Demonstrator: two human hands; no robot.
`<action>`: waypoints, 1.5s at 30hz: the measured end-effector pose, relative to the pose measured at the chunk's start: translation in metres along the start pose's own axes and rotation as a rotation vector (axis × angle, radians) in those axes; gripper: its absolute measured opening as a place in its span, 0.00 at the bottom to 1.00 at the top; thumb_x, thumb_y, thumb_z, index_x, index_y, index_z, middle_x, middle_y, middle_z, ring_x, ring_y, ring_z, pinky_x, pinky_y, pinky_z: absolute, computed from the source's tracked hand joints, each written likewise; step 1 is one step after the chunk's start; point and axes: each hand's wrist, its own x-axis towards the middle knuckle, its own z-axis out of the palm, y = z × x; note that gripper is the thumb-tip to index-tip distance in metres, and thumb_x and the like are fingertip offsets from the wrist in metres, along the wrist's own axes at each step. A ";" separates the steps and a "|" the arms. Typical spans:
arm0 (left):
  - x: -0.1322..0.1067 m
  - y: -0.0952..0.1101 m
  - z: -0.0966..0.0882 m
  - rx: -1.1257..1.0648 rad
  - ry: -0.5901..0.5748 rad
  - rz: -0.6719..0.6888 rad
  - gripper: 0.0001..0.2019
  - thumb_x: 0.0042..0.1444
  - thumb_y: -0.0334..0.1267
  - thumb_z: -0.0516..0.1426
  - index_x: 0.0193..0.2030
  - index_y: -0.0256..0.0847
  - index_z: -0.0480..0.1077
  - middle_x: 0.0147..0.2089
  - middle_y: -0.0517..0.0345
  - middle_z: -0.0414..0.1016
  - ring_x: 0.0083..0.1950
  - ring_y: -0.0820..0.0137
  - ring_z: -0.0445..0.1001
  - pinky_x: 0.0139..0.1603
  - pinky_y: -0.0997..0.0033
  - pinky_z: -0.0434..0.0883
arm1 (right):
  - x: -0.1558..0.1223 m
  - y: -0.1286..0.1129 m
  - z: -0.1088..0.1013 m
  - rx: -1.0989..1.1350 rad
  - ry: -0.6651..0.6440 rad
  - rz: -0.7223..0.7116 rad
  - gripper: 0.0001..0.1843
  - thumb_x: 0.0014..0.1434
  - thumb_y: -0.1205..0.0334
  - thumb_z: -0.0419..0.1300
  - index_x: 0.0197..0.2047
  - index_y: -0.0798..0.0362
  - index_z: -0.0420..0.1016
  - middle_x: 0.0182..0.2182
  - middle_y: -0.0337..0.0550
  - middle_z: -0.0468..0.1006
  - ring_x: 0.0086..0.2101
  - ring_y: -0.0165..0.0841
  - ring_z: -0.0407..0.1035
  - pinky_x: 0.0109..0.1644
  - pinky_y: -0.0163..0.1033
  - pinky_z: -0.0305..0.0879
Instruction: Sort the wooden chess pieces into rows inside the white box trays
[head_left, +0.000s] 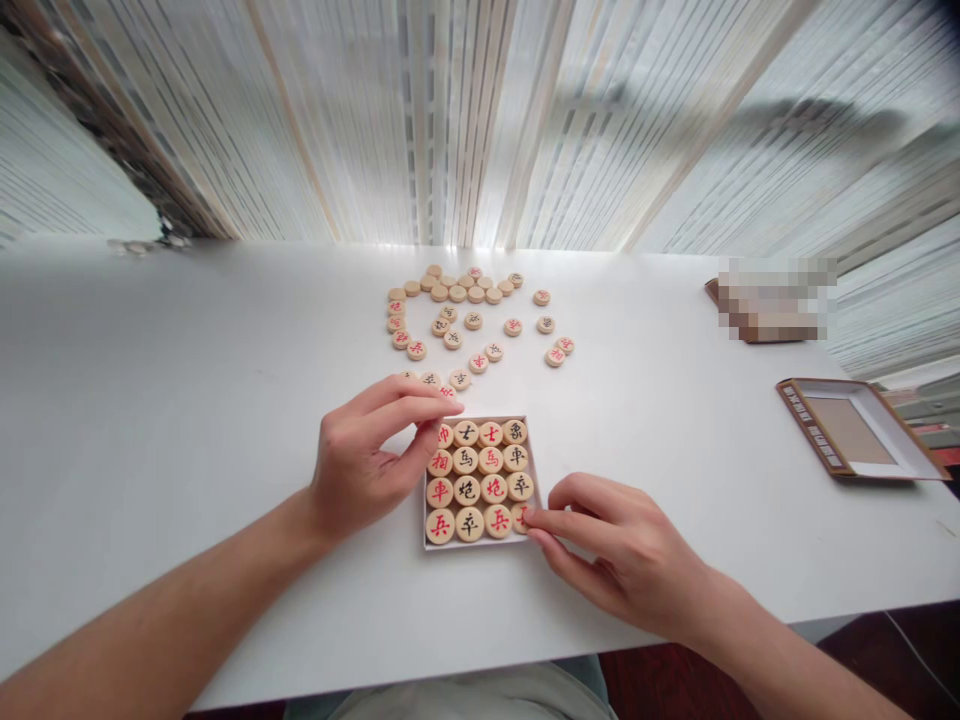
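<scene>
A shallow white-rimmed box (472, 546) holds rows of round wooden Chinese chess pieces with red or black characters, such as a black-marked piece (466, 490). My left hand (375, 450) is at its far left corner, thumb and fingertips drawn together over the rim and partly covering a red-marked piece (443, 435). Whether anything is pinched there is hidden. At the near right corner, my right hand (622, 545) has its index fingertip on a red-marked chess piece (520, 518), with the thumb close by at the box edge.
Beyond the box, several loose chess pieces (472, 321) lie scattered on the white table (225, 400), some face down. An open brown-edged box lid (855, 430) lies on the right, with a blurred-out item (772, 300) behind it. Striped curtains (465, 120) hang along the back.
</scene>
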 end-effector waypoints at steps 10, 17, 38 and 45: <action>0.000 0.001 -0.001 0.009 -0.005 -0.013 0.13 0.62 0.17 0.62 0.45 0.38 0.82 0.42 0.53 0.84 0.42 0.69 0.83 0.44 0.70 0.79 | -0.001 0.003 -0.006 -0.028 -0.102 0.006 0.11 0.73 0.67 0.59 0.50 0.54 0.84 0.31 0.43 0.76 0.26 0.32 0.67 0.30 0.38 0.61; 0.000 0.001 0.000 0.006 -0.005 -0.018 0.14 0.62 0.17 0.61 0.45 0.40 0.82 0.42 0.54 0.84 0.42 0.70 0.83 0.44 0.70 0.79 | 0.002 0.005 -0.010 -0.048 -0.141 -0.014 0.11 0.73 0.66 0.59 0.51 0.53 0.84 0.31 0.43 0.77 0.27 0.33 0.67 0.31 0.39 0.59; 0.009 -0.031 -0.014 0.154 0.059 -0.223 0.07 0.65 0.30 0.63 0.43 0.42 0.84 0.41 0.55 0.88 0.42 0.65 0.86 0.44 0.68 0.82 | 0.093 0.057 -0.044 0.119 0.077 0.340 0.15 0.70 0.58 0.62 0.34 0.53 0.84 0.25 0.40 0.79 0.24 0.29 0.66 0.28 0.36 0.61; 0.010 -0.041 -0.014 0.166 0.041 -0.346 0.07 0.64 0.33 0.63 0.42 0.41 0.85 0.41 0.53 0.89 0.43 0.62 0.87 0.27 0.76 0.79 | 0.114 0.078 -0.016 0.038 0.011 0.353 0.10 0.66 0.63 0.63 0.44 0.55 0.87 0.33 0.44 0.85 0.26 0.31 0.71 0.33 0.37 0.68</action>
